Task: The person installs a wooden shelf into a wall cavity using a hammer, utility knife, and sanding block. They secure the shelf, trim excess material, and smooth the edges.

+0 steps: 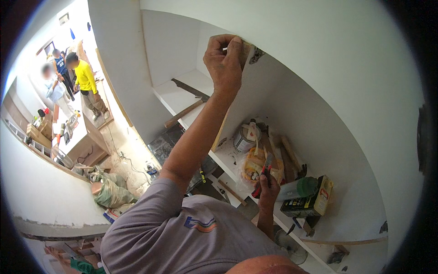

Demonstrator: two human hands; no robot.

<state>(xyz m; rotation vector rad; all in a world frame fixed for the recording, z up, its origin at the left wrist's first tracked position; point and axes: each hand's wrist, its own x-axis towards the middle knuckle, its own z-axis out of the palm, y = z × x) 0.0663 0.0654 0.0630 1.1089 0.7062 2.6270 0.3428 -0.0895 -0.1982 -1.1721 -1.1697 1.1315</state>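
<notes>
My left hand (223, 64) is raised at the upper middle, its fingers curled and pinched. It rests by the edge of a white panel (301, 59), beside a short wooden piece (245, 52). What the fingertips hold is hidden. Lower down, my right hand (269, 189) is closed round a hand tool (266, 170) with a red and black handle and a grey metal end; its exact kind is unclear. Behind the tool lies a yellow container (253, 166) in clear plastic, next to an open paint can (246, 137).
A green-topped bottle (305, 187) and a black and yellow box (310, 201) occupy the shelf (228, 162) at right. Wood strips (185, 113) jut over the shelf's left part. Far left, several people stand near a white workbench (75, 137); stuffed sacks (112, 189) lie on the floor.
</notes>
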